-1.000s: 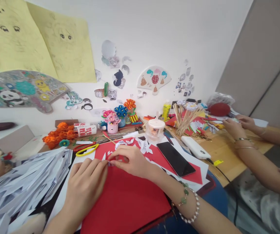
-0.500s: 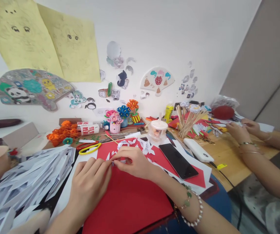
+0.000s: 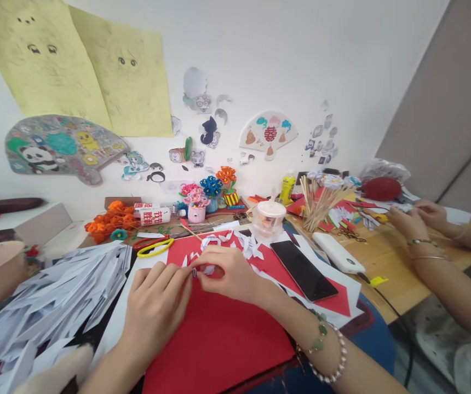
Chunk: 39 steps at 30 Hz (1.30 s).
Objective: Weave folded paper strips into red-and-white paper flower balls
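Between the fingertips of both hands is a small folded piece of white paper [image 3: 195, 272], mostly covered by the fingers. My left hand [image 3: 157, 301] is closed on its left side, thumb and forefinger pinched together. From the right, my right hand [image 3: 229, 273] pinches the same piece with thumb and forefinger. Both hands are over a red sheet of paper [image 3: 219, 339]. Just beyond them lie several folded white paper pieces [image 3: 248, 243]. To the left is a large heap of folded white paper strips [image 3: 63, 295].
Yellow-handled scissors [image 3: 155, 248] lie beyond my left hand. A lidded plastic cup [image 3: 268, 219], a black phone [image 3: 303, 271] and a white power bank [image 3: 338, 254] are to the right. Wooden sticks [image 3: 321, 202] stand farther back. Another person's hands [image 3: 416, 216] work at the right.
The whole view has shifted slightly, so things appear a little farther right. Both hands keep their pinch on the small white paper, with only slight finger movement.
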Each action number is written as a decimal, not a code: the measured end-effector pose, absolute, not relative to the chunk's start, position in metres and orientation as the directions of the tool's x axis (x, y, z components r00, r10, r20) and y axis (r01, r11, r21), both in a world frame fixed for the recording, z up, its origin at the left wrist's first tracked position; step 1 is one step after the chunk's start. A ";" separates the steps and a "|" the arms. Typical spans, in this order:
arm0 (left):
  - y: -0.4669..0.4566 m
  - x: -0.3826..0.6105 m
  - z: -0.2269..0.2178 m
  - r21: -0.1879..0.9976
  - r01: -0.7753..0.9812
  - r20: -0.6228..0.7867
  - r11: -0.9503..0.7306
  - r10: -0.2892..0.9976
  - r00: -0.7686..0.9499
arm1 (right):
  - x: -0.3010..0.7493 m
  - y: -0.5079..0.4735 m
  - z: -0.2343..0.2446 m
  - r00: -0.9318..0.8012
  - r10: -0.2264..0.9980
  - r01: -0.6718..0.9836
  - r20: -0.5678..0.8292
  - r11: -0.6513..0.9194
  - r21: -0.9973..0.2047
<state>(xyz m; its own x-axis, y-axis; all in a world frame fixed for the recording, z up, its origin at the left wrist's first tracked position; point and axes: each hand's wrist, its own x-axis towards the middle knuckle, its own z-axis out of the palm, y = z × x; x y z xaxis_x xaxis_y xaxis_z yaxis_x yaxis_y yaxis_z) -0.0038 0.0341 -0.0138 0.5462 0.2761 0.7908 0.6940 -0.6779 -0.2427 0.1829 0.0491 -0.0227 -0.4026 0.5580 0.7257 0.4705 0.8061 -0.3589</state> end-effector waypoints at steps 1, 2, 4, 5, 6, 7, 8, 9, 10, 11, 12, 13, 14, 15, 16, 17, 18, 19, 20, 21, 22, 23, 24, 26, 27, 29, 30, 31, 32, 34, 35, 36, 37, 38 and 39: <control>0.034 -0.003 -0.014 -0.244 0.692 0.789 -0.680 0.276 0.549 | 0.183 0.049 -0.023 -0.404 0.545 0.503 0.734 0.803 -0.319; 0.034 -0.003 -0.014 -0.247 0.688 0.786 -0.682 0.274 0.554 | 0.182 0.048 -0.024 -0.409 0.534 0.539 0.740 0.796 -0.277; 0.034 -0.002 -0.015 -0.250 0.683 0.777 -0.687 0.278 0.564 | 0.181 0.046 -0.025 -0.413 0.513 0.603 0.752 0.773 -0.196; 0.034 -0.002 -0.015 -0.246 0.681 0.774 -0.690 0.283 0.567 | 0.181 0.046 -0.026 -0.410 0.507 0.624 0.758 0.762 -0.171; 0.034 -0.002 -0.016 -0.238 0.680 0.770 -0.694 0.291 0.567 | 0.180 0.045 -0.027 -0.402 0.502 0.637 0.766 0.754 -0.160; 0.034 -0.002 -0.016 -0.225 0.681 0.769 -0.697 0.302 0.563 | 0.179 0.044 -0.028 -0.389 0.502 0.645 0.773 0.747 -0.161; 0.034 -0.002 -0.017 -0.207 0.684 0.771 -0.700 0.314 0.555 | 0.179 0.044 -0.029 -0.378 0.508 0.650 0.774 0.741 -0.169; 0.034 -0.002 -0.018 -0.190 0.686 0.766 -0.702 0.331 0.551 | 0.178 0.043 -0.030 -0.371 0.512 0.657 0.775 0.734 -0.171; 0.033 -0.002 -0.019 -0.173 0.693 0.772 -0.700 0.341 0.537 | 0.178 0.043 -0.031 -0.371 0.520 0.671 0.769 0.723 -0.165; 0.033 -0.002 -0.019 -0.158 0.699 0.772 -0.698 0.354 0.528 | 0.178 0.043 -0.032 -0.377 0.522 0.679 0.765 0.718 -0.155; 0.032 -0.003 -0.020 -0.149 0.702 0.773 -0.697 0.361 0.522 | 0.179 0.043 -0.033 -0.373 0.519 0.679 0.769 0.717 -0.155; 0.031 -0.003 -0.020 -0.143 0.703 0.773 -0.697 0.364 0.519 | 0.179 0.043 -0.033 -0.371 0.518 0.674 0.771 0.721 -0.160; 0.031 -0.003 -0.020 -0.140 0.703 0.772 -0.697 0.368 0.519 | 0.179 0.043 -0.033 -0.370 0.515 0.663 0.773 0.730 -0.169; 0.030 -0.004 -0.020 -0.139 0.703 0.771 -0.698 0.370 0.519 | 0.180 0.044 -0.033 -0.369 0.515 0.648 0.774 0.739 -0.183; 0.030 -0.004 -0.020 -0.136 0.704 0.770 -0.697 0.372 0.518 | 0.180 0.044 -0.033 -0.373 0.518 0.632 0.770 0.750 -0.197; 0.030 -0.004 -0.020 -0.132 0.707 0.770 -0.694 0.378 0.514 | 0.181 0.044 -0.032 -0.382 0.523 0.616 0.762 0.759 -0.212; 0.030 -0.005 -0.020 -0.127 0.712 0.772 -0.691 0.382 0.508 | 0.181 0.043 -0.031 -0.391 0.530 0.601 0.752 0.766 -0.228; 0.030 -0.005 -0.020 -0.121 0.717 0.776 -0.686 0.385 0.500 | 0.182 0.043 -0.030 -0.396 0.539 0.587 0.743 0.771 -0.246; 0.030 -0.005 -0.020 -0.117 0.720 0.780 -0.684 0.385 0.493 | 0.182 0.043 -0.029 -0.401 0.548 0.572 0.734 0.776 -0.266; 0.031 -0.006 -0.020 -0.115 0.721 0.784 -0.683 0.384 0.488 | 0.183 0.043 -0.028 -0.407 0.556 0.557 0.725 0.780 -0.286; 0.031 -0.006 -0.021 -0.112 0.722 0.787 -0.683 0.382 0.484 | 0.184 0.043 -0.027 -0.411 0.561 0.540 0.718 0.785 -0.304; 0.031 -0.006 -0.021 -0.110 0.719 0.788 -0.686 0.381 0.484 | 0.184 0.044 -0.026 -0.415 0.565 0.525 0.713 0.789 -0.320; 0.031 -0.006 -0.021 -0.109 0.714 0.787 -0.691 0.380 0.487 | 0.186 0.044 -0.026 -0.420 0.568 0.510 0.708 0.793 -0.333; 0.031 -0.006 -0.021 -0.103 0.706 0.781 -0.701 0.383 0.493 | 0.188 0.046 -0.026 -0.436 0.569 0.486 0.698 0.801 -0.350; 0.031 -0.007 -0.021 -0.100 0.703 0.778 -0.704 0.385 0.496 | 0.189 0.046 -0.026 -0.446 0.567 0.477 0.692 0.805 -0.353; 0.031 -0.007 -0.021 -0.093 0.698 0.773 -0.710 0.391 0.500 | 0.190 0.048 -0.026 -0.462 0.561 0.470 0.687 0.811 -0.347; 0.031 -0.007 -0.022 -0.088 0.698 0.771 -0.711 0.394 0.500 | 0.191 0.048 -0.026 -0.467 0.556 0.469 0.688 0.815 -0.341; 0.031 -0.007 -0.022 -0.085 0.696 0.770 -0.713 0.396 0.500 | 0.192 0.048 -0.026 -0.469 0.550 0.469 0.691 0.818 -0.333; 0.031 -0.008 -0.022 -0.083 0.693 0.771 -0.716 0.395 0.500 | 0.192 0.048 -0.026 -0.469 0.545 0.470 0.695 0.820 -0.327; 0.031 -0.008 -0.022 -0.081 0.690 0.769 -0.719 0.396 0.503 | 0.192 0.048 -0.026 -0.467 0.534 0.470 0.705 0.825 -0.314; 0.031 -0.008 -0.022 -0.081 0.691 0.767 -0.718 0.397 0.503 | 0.192 0.048 -0.025 -0.467 0.531 0.471 0.707 0.826 -0.310; 0.031 -0.008 -0.022 -0.080 0.692 0.767 -0.718 0.399 0.503 | 0.193 0.048 -0.025 -0.469 0.531 0.474 0.706 0.826 -0.307; 0.031 -0.008 -0.022 -0.078 0.693 0.766 -0.717 0.402 0.502 | 0.193 0.048 -0.025 -0.473 0.533 0.477 0.702 0.825 -0.304; 0.031 -0.008 -0.022 -0.076 0.694 0.766 -0.716 0.404 0.500 | 0.193 0.048 -0.024 -0.478 0.534 0.479 0.697 0.824 -0.303; 0.030 -0.008 -0.021 -0.076 0.694 0.767 -0.716 0.403 0.500 | 0.193 0.048 -0.024 -0.483 0.535 0.479 0.693 0.824 -0.302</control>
<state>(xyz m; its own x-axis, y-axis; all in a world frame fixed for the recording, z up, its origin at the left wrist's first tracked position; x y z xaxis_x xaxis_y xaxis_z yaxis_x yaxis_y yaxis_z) -0.0076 0.0303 -0.0213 0.5000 0.4029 0.7666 0.6937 -0.7162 -0.0761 0.1930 0.0482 -0.0241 -0.4833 0.5345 0.6933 0.4791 0.8243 -0.3015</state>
